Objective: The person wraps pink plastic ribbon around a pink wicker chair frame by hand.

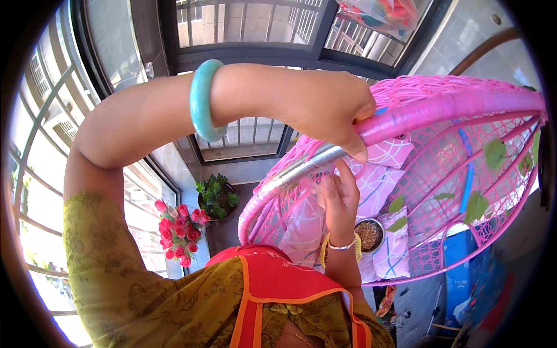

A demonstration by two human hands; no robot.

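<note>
My left hand [345,110], with a jade-green bangle at the wrist, grips the pink-wrapped rim [429,113] of a woven hanging chair. Its thumb rests where the wrapping meets a bare silver stretch [307,162] of tube. Below, my right hand [339,203], wearing a silver bracelet, has its index finger raised to the tube's underside and its other fingers curled around a loose pink strip [308,188]; the exact grip is partly hidden. Inside the chair lie pink patterned cushions [377,188] and a metal bowl [369,235] of small brown bits.
Red artificial roses [180,232] and a green potted plant [214,197] stand left of the chair. Barred windows [35,174] line the left and back. A bag [383,14] hangs at the top. Blue objects [458,272] lie below the chair at right, beside assorted clutter.
</note>
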